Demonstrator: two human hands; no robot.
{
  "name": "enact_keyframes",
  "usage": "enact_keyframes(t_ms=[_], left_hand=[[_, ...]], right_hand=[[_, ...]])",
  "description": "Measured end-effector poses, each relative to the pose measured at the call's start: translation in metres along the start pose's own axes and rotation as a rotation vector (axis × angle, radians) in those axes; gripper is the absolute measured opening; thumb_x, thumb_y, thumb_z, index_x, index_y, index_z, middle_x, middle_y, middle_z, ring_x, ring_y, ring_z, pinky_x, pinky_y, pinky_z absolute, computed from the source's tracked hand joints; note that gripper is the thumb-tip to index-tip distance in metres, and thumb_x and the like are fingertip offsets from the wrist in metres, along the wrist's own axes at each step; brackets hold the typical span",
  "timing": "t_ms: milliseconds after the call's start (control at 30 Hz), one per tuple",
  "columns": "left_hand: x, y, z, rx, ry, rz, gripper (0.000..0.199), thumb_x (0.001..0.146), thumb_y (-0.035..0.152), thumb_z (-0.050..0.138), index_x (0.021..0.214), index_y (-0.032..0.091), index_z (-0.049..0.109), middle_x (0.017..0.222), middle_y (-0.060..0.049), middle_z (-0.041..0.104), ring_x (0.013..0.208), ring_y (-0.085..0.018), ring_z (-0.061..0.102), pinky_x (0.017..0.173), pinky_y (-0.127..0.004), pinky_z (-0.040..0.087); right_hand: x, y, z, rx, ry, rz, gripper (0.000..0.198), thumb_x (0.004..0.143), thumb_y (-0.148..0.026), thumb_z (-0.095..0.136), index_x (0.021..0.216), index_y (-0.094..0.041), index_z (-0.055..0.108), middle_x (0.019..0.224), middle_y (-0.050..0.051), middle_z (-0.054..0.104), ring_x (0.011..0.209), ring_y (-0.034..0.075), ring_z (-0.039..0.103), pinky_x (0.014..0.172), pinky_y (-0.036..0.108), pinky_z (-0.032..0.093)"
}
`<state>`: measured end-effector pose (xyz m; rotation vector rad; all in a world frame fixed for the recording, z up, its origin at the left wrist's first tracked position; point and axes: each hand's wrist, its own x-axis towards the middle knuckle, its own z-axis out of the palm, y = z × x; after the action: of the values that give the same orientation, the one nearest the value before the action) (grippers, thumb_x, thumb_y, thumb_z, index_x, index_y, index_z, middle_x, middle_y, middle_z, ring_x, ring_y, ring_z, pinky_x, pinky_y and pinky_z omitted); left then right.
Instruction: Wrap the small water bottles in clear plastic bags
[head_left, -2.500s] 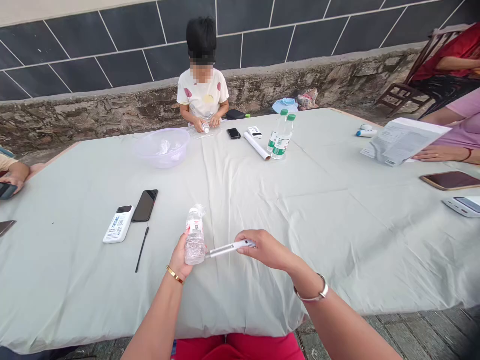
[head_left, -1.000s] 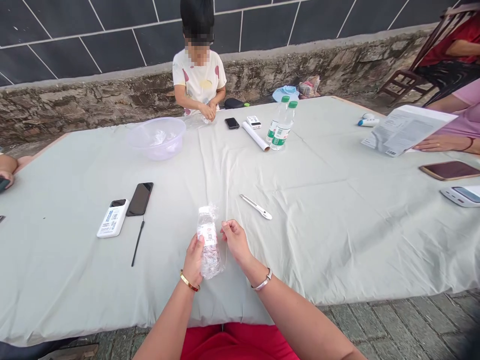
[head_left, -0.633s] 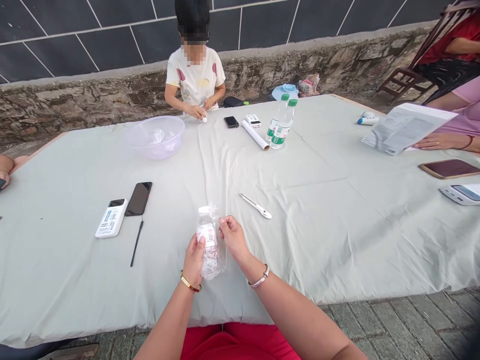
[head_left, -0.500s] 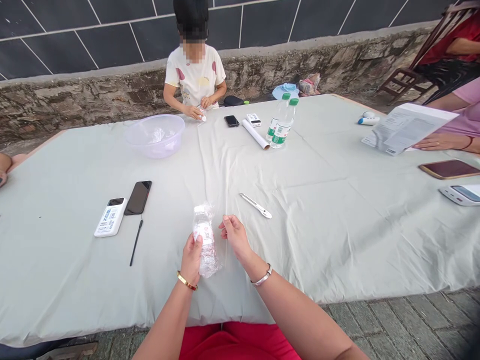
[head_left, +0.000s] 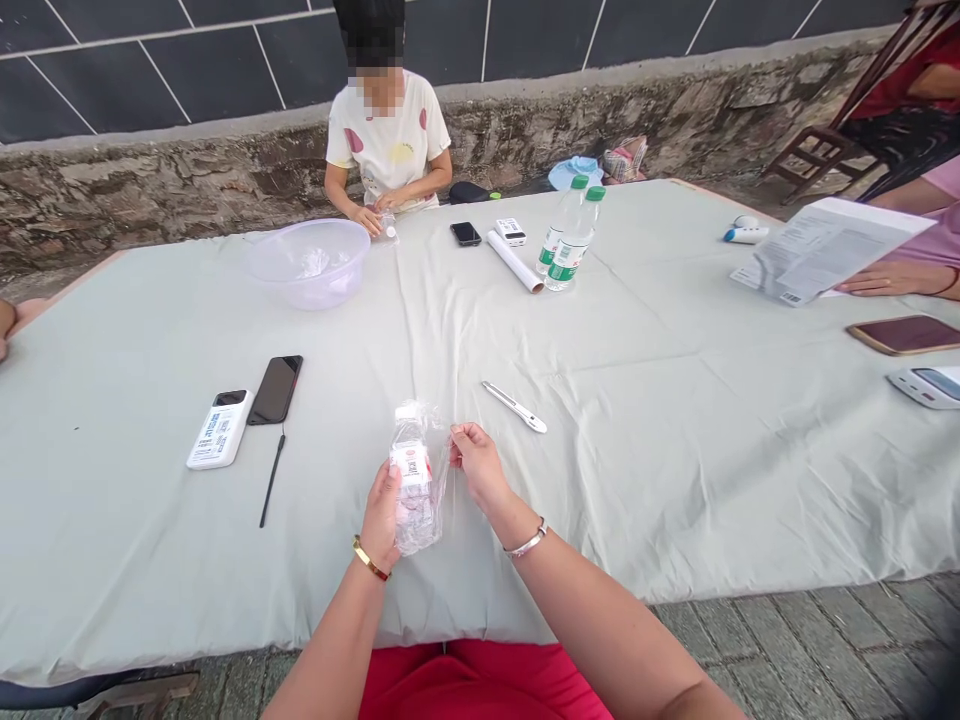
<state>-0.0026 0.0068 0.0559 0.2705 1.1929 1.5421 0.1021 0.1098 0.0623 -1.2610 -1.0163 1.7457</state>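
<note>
A clear plastic bottle with a white cap and a white-and-red label is wrapped in thin clear film. My left hand grips it from the left, thumb over the label's edge. On the other side my right hand pinches the edge of the clear plastic film and holds it out from the bottle. Just beyond my right hand lies a white utility knife on the pale tablecloth.
To the left lie a white power bank, a black phone and its strap. Farther back are a translucent purple basin, a white roll and two water bottles. A person sits opposite; another holds papers at right.
My right hand now stretches the film out to the right of the bottle. The bottle has turned slightly, showing more of its label. The person opposite has moved their bottle left, nearer the basin.
</note>
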Motion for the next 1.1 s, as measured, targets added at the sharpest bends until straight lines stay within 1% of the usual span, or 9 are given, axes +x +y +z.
enact_keyframes(t_ms=[167, 267, 367, 467, 600, 733, 867, 967, 1100], left_hand=[[0.004, -0.001, -0.001, 0.004, 0.042, 0.024, 0.039, 0.074, 0.051, 0.064, 0.097, 0.019, 0.058, 0.091, -0.005, 0.069, 0.083, -0.019, 0.065, 0.072, -0.031, 0.050], [0.003, 0.001, 0.001, 0.093, 0.105, 0.074, 0.042, 0.072, 0.051, 0.066, 0.098, 0.019, 0.055, 0.097, -0.006, 0.068, 0.087, -0.020, 0.064, 0.073, -0.030, 0.049], [0.002, 0.001, 0.002, 0.136, 0.143, 0.095, 0.044, 0.071, 0.052, 0.066, 0.100, 0.020, 0.055, 0.100, -0.006, 0.067, 0.091, -0.020, 0.063, 0.073, -0.030, 0.049], [0.003, 0.002, -0.002, 0.091, 0.121, 0.053, 0.043, 0.074, 0.054, 0.063, 0.099, 0.019, 0.058, 0.095, -0.006, 0.069, 0.090, -0.021, 0.064, 0.073, -0.031, 0.050], [0.006, 0.009, -0.008, -0.041, 0.054, -0.041, 0.049, 0.074, 0.054, 0.062, 0.105, 0.016, 0.062, 0.100, -0.010, 0.069, 0.092, -0.024, 0.065, 0.077, -0.035, 0.050], [0.011, 0.010, -0.008, -0.132, 0.011, -0.069, 0.043, 0.075, 0.049, 0.064, 0.106, 0.018, 0.063, 0.106, -0.010, 0.067, 0.097, -0.024, 0.063, 0.082, -0.037, 0.050], [0.016, 0.004, -0.006, -0.076, 0.145, -0.005, 0.039, 0.073, 0.051, 0.065, 0.099, 0.021, 0.061, 0.098, -0.007, 0.068, 0.091, -0.022, 0.064, 0.077, -0.034, 0.050], [0.018, 0.001, -0.003, 0.089, 0.299, 0.135, 0.042, 0.070, 0.053, 0.067, 0.098, 0.023, 0.057, 0.093, -0.004, 0.066, 0.086, -0.019, 0.063, 0.072, -0.030, 0.049], [0.019, 0.006, 0.002, 0.214, 0.324, 0.273, 0.049, 0.070, 0.053, 0.067, 0.107, 0.024, 0.052, 0.101, -0.004, 0.062, 0.087, -0.018, 0.062, 0.071, -0.027, 0.048]], right_hand=[[-0.005, -0.001, -0.002, -0.071, -0.036, 0.084, 0.035, 0.077, -0.057, 0.049, 0.080, -0.022, 0.048, 0.074, 0.000, 0.058, 0.054, 0.012, 0.053, 0.053, 0.026, 0.044], [-0.012, 0.005, 0.002, -0.213, -0.107, 0.056, 0.045, 0.074, -0.062, 0.052, 0.093, -0.022, 0.050, 0.071, 0.000, 0.059, 0.056, 0.014, 0.056, 0.052, 0.026, 0.044], [-0.017, 0.014, 0.007, -0.327, -0.168, -0.035, 0.038, 0.070, -0.055, 0.061, 0.085, -0.021, 0.052, 0.056, -0.005, 0.051, 0.050, 0.012, 0.051, 0.049, 0.025, 0.039], [-0.016, 0.020, 0.007, -0.279, -0.183, -0.080, 0.026, 0.075, -0.047, 0.055, 0.073, -0.022, 0.050, 0.049, -0.007, 0.045, 0.044, 0.011, 0.044, 0.046, 0.024, 0.036], [-0.008, 0.020, -0.003, -0.309, -0.092, -0.069, 0.021, 0.073, -0.042, 0.055, 0.076, -0.023, 0.050, 0.044, -0.009, 0.043, 0.038, 0.011, 0.040, 0.043, 0.024, 0.032], [-0.002, 0.017, -0.014, -0.417, -0.075, -0.098, 0.021, 0.072, -0.040, 0.055, 0.084, -0.023, 0.052, 0.044, -0.010, 0.044, 0.039, 0.012, 0.043, 0.044, 0.025, 0.033], [0.001, 0.015, -0.017, -0.400, -0.095, -0.084, 0.023, 0.072, -0.039, 0.057, 0.087, -0.023, 0.053, 0.046, -0.009, 0.047, 0.039, 0.012, 0.044, 0.045, 0.025, 0.035], [0.002, 0.012, -0.016, -0.367, -0.078, -0.045, 0.028, 0.072, -0.042, 0.060, 0.090, -0.022, 0.053, 0.049, -0.008, 0.050, 0.040, 0.012, 0.046, 0.044, 0.025, 0.037], [-0.009, 0.006, -0.011, -0.352, -0.189, 0.171, 0.037, 0.073, -0.055, 0.060, 0.083, -0.020, 0.055, 0.056, -0.002, 0.058, 0.044, 0.013, 0.054, 0.042, 0.025, 0.042]])
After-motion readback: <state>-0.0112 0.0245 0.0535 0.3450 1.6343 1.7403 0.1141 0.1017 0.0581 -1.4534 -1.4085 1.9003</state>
